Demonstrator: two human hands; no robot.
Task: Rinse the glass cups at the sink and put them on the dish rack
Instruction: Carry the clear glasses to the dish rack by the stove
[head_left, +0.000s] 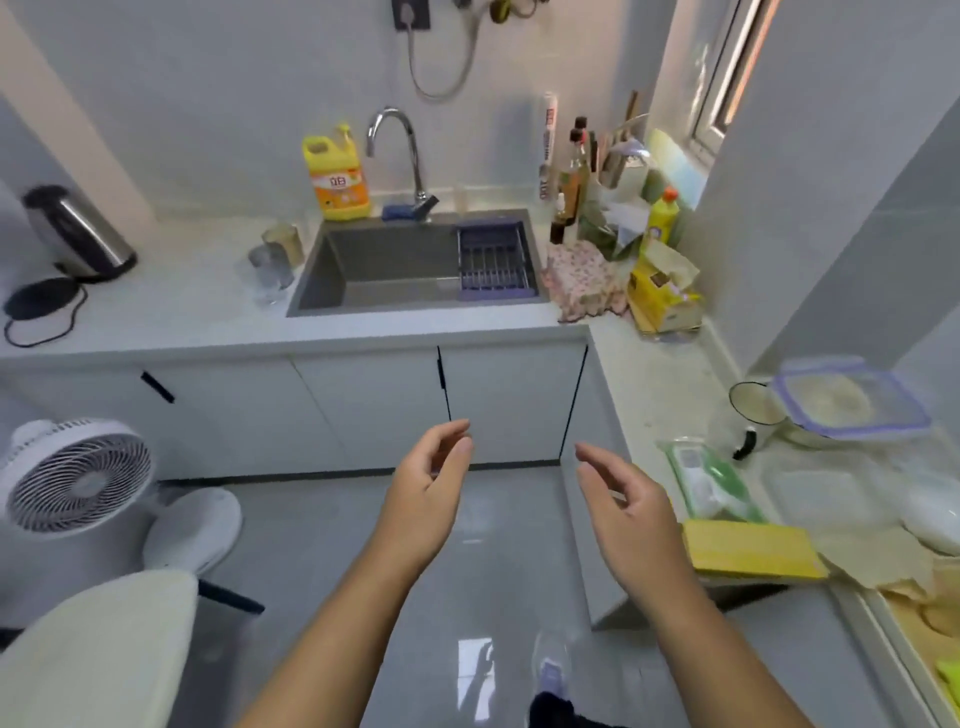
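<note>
White L-shaped countertop (171, 312), running along the back wall and turning down the right side, above plain white cabinet doors (363, 405). Grey rectangular sink (384, 270), sunk into the middle of the back run. White floor fan (78, 475), standing on the floor below the countertop's left end. Left hand (431, 478) and right hand (623, 499), raised over the floor in front of the cabinet doors, well short of the countertop's front edge; palms turned toward each other, fingers relaxed and lightly curved, lying close together, gripping nothing and touching nothing. Steel kettle (78, 234), near the far-left corner, its black base (44, 301) just beside it toward the front edge. Purple-framed dish rack (493, 260), spanning the right end of the sink, with no cup on it. Floral cloth (582, 280), at the inner corner just right of the sink. Yellow detergent jug (337, 176), at the back edge by the sink's rear-left corner. Chrome faucet (400, 150), rising from the back edge behind the sink. Glass cups (272, 262), clustered upright on the countertop just beside the sink's left rim, well apart from both hands; exact count unclear through the blur.
</note>
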